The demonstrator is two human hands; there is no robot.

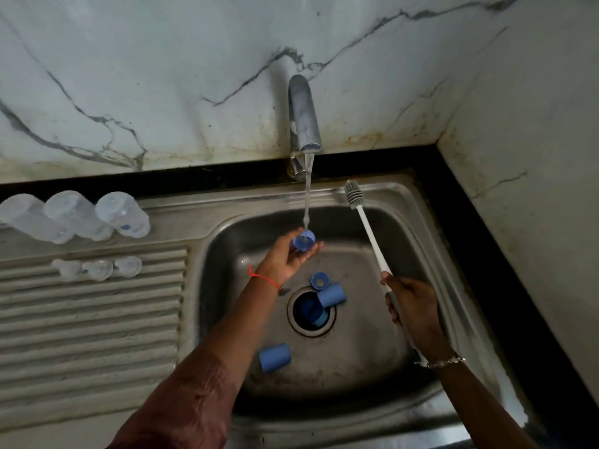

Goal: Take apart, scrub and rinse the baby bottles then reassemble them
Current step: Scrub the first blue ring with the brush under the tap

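Observation:
My left hand (290,256) holds a blue bottle ring (304,241) under the water running from the tap (303,116). My right hand (410,303) grips the white handle of a bottle brush (364,222), whose grey head points up toward the sink's back edge. Several blue bottle parts lie in the sink basin (363,358): a ring (320,280) and a cap (331,294) beside the drain, another piece (316,312) in the drain hole, and a cap (275,357) at the front left. Three clear bottle bodies (76,217) stand upside down on the drainboard, with three clear teats (97,268) in front of them.
The ribbed steel drainboard (90,319) lies to the left of the basin. A marble wall rises behind the sink and along the right side. A black counter strip (470,222) borders the sink at the back and right.

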